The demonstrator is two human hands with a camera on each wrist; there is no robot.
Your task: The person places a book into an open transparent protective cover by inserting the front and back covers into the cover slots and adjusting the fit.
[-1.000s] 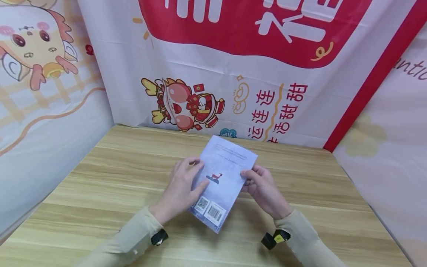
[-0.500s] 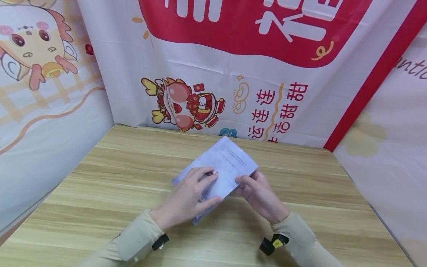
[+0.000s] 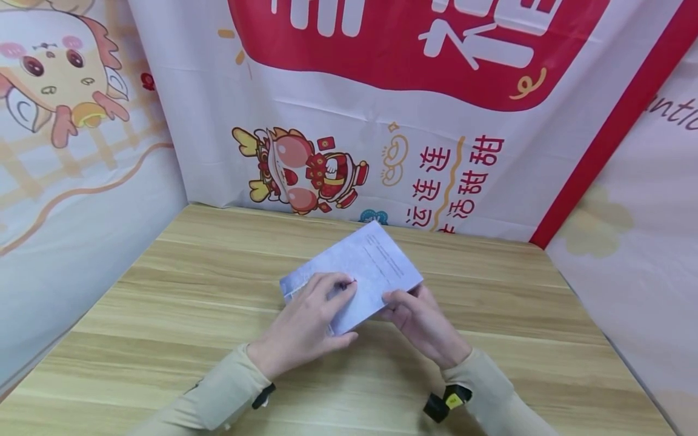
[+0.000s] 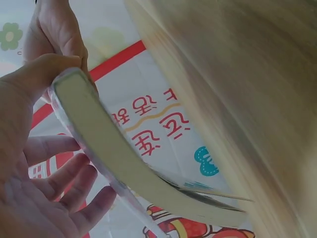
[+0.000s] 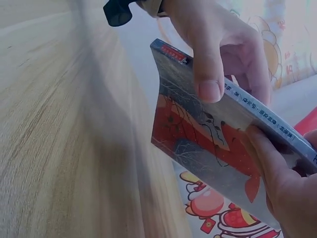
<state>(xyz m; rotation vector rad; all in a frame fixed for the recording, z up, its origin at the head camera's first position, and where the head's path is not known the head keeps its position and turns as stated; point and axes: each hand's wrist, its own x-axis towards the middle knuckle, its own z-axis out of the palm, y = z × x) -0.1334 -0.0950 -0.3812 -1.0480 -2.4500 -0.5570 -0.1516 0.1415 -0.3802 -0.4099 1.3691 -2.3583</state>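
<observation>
A pale blue paperback book [image 3: 371, 260] is held slanted over the table, its back cover facing up in the head view. My left hand [image 3: 305, 321] grips its near side, fingers spread over the cover and hiding the middle picture. In the right wrist view, the thumb of the left hand [image 5: 225, 39] presses the red and grey front cover beside the spine. My right hand [image 3: 425, 321] pinches the right end, thumb on top and fingers beneath. The left wrist view shows the cream page block [image 4: 104, 129] curving, with a few leaves parted at its far end.
Below both hands lies a wood-grain table [image 3: 163, 339]. A white and red printed cloth [image 3: 207, 121] hangs behind its back edge, with printed cloths on both sides. Small black cameras are strapped at the wrists, the right one [image 3: 444, 402] marked yellow.
The book has turned clockwise in the head view, its barcode end swinging left. My left fingers have come over the cover picture, and the thumb has moved to the near edge.
</observation>
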